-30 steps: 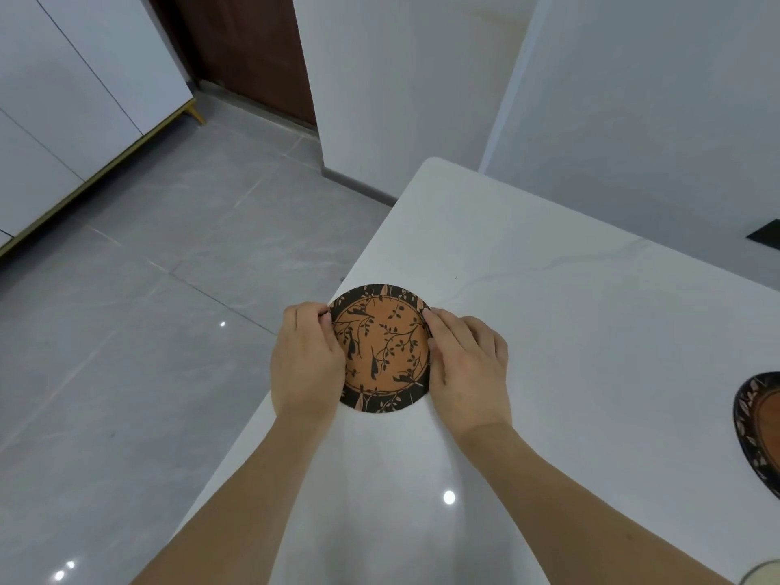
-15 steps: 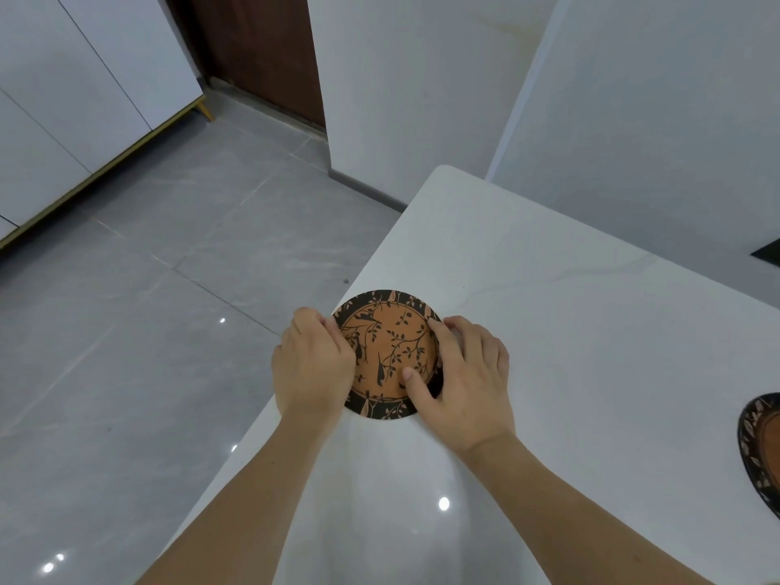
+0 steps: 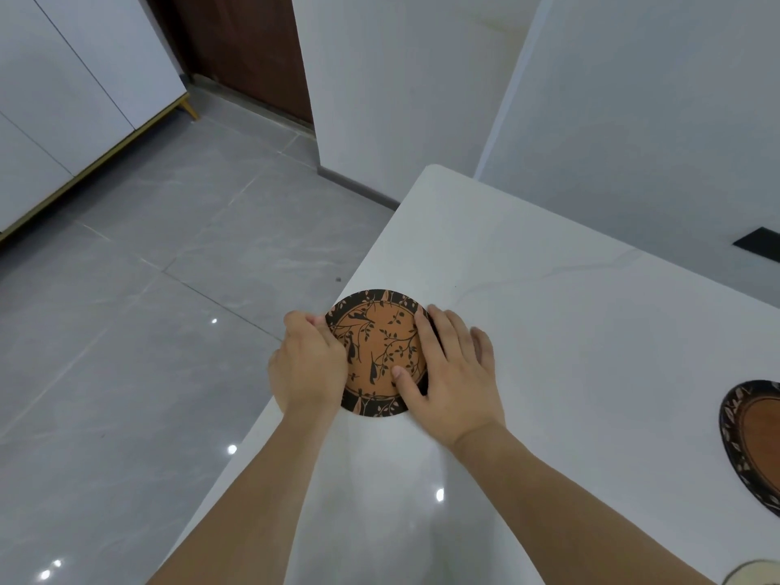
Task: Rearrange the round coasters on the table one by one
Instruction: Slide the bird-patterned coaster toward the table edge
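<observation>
A round coaster (image 3: 380, 348), orange with a black rim and black branch pattern, lies at the left edge of the white table (image 3: 570, 331), its left rim slightly past the edge. My left hand (image 3: 310, 367) pinches its left rim with curled fingers. My right hand (image 3: 453, 373) grips its right side, thumb pressed on top and fingers spread behind the rim. A second coaster (image 3: 751, 445) of the same style lies at the right border, partly cut off.
Grey tiled floor (image 3: 147, 331) lies left of the table edge. White cabinets (image 3: 63, 99) stand far left, with a brown door (image 3: 253, 48) behind. A white wall (image 3: 633, 99) backs the table. A pale round object (image 3: 755, 576) peeks in at the bottom right.
My right thumb has moved from the rim onto the coaster's top face, and its fingers have spread out along the right rim. The coaster stays in nearly the same spot.
</observation>
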`<state>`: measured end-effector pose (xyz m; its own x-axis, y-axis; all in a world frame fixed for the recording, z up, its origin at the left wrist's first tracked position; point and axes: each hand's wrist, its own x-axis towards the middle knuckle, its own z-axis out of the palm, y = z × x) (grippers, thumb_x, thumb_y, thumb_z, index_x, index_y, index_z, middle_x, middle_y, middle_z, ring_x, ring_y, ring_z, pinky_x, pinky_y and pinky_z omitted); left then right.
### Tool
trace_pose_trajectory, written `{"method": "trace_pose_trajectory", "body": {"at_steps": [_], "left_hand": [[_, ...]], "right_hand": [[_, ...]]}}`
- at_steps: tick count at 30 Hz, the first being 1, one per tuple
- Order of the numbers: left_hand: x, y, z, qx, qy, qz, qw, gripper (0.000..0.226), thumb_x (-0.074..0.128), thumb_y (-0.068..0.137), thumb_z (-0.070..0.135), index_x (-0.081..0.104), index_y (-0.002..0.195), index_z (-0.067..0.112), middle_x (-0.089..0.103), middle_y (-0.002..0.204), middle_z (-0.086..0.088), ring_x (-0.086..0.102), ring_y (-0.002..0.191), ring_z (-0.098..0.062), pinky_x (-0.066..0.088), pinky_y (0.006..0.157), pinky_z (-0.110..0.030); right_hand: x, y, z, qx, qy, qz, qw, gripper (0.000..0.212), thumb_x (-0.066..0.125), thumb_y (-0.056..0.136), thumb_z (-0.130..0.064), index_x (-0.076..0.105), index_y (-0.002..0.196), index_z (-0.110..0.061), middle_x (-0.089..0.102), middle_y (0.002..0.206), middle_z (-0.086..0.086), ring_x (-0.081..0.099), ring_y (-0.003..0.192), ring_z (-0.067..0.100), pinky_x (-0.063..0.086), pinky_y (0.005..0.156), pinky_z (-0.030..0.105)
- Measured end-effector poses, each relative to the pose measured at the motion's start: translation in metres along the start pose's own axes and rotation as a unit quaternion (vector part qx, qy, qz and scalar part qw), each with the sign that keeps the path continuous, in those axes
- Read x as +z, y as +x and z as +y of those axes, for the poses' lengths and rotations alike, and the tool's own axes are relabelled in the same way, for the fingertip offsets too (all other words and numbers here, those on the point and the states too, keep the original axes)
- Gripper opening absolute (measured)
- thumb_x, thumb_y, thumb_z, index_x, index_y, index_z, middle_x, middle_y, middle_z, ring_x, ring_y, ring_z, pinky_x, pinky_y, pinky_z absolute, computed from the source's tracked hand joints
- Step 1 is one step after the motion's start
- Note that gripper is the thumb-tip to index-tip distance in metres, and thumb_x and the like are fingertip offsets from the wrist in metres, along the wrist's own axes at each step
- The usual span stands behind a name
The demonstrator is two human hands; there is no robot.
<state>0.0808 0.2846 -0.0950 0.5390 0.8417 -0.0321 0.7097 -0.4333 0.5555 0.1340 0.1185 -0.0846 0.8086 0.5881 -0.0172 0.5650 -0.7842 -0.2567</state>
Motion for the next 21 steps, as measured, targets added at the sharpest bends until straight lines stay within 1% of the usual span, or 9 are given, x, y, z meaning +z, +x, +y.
{"method": "trace_pose_trajectory", "body": {"at_steps": [2,4,7,9,12,17,19,21], "left_hand": [[-0.0003,-0.0004,0.0007,0.004,0.003,0.0,1.0,0.017,0.033,0.101,0.029,0.04,0.09,0.018,0.048,0.056,0.008,0.044,0.045,-0.006,0.023,0.043,-0.023],[-0.0008,-0.0012,0.0018,0.017,0.015,-0.004,1.0,0.018,0.03,0.101,0.03,0.038,0.093,0.017,0.05,0.052,0.006,0.045,0.042,-0.009,0.023,0.042,-0.023],[-0.0015,-0.0014,0.0048,0.04,0.036,-0.017,0.998,0.025,0.023,0.101,0.037,0.039,0.099,0.019,0.052,0.052,0.006,0.047,0.042,-0.01,0.025,0.042,-0.023],[-0.0014,-0.0006,0.0062,0.053,0.052,-0.025,0.997,0.035,0.018,0.101,0.043,0.046,0.101,0.021,0.052,0.056,0.009,0.046,0.047,-0.005,0.024,0.043,-0.022],[-0.0011,-0.0006,0.0069,0.058,0.067,-0.031,0.996,0.047,0.016,0.099,0.05,0.052,0.09,0.022,0.051,0.058,0.01,0.045,0.049,-0.003,0.024,0.044,-0.021],[0.0,-0.0004,0.0078,0.051,0.076,-0.025,0.995,0.049,0.018,0.099,0.053,0.052,0.087,0.02,0.053,0.058,0.008,0.047,0.049,-0.006,0.027,0.045,-0.023],[0.0004,-0.0008,0.0079,0.062,0.072,-0.026,0.995,0.046,0.02,0.099,0.05,0.054,0.094,0.019,0.057,0.063,0.007,0.053,0.053,-0.011,0.033,0.049,-0.025],[0.0,-0.0037,0.0073,0.078,0.041,-0.016,0.996,0.037,0.027,0.099,0.044,0.052,0.112,0.019,0.064,0.081,0.006,0.06,0.069,-0.018,0.042,0.06,-0.03]], "right_hand": [[0.002,0.0021,-0.0009,0.002,-0.014,-0.016,1.0,0.069,0.016,0.093,-0.058,0.008,0.152,-0.022,0.012,0.16,-0.002,0.001,0.146,0.015,-0.003,0.117,0.044],[0.0037,0.0032,-0.0011,0.009,-0.016,-0.027,0.999,0.065,0.01,0.095,-0.054,0.001,0.152,-0.023,0.005,0.161,-0.004,-0.007,0.146,0.013,-0.008,0.117,0.044],[0.0043,0.0035,-0.0007,0.013,-0.018,-0.035,0.999,0.061,0.007,0.097,-0.048,-0.002,0.152,-0.023,0.0,0.161,-0.004,-0.012,0.146,0.013,-0.009,0.117,0.046],[0.0043,0.004,-0.0001,0.012,-0.019,-0.038,0.999,0.06,0.006,0.097,-0.046,-0.004,0.152,-0.023,-0.002,0.161,-0.003,-0.014,0.145,0.013,-0.008,0.117,0.046],[0.0041,0.0041,-0.0004,0.014,-0.01,-0.036,0.999,0.06,0.005,0.097,-0.045,-0.006,0.152,-0.02,-0.004,0.161,-0.002,-0.015,0.145,0.012,-0.009,0.117,0.045],[0.0051,0.0039,-0.0001,0.04,0.008,-0.008,0.999,0.06,0.007,0.098,-0.041,0.003,0.152,-0.015,0.003,0.161,0.002,-0.008,0.147,0.014,-0.006,0.119,0.042],[0.0065,0.003,-0.0004,0.04,0.015,0.001,0.999,0.06,0.008,0.098,-0.04,0.006,0.152,-0.015,0.005,0.161,0.002,-0.006,0.147,0.014,-0.005,0.119,0.041],[0.0068,0.0014,0.0003,0.045,0.024,0.018,0.999,0.06,0.01,0.098,-0.041,0.011,0.152,-0.014,0.01,0.161,0.003,-0.002,0.147,0.015,-0.003,0.119,0.041]]}}
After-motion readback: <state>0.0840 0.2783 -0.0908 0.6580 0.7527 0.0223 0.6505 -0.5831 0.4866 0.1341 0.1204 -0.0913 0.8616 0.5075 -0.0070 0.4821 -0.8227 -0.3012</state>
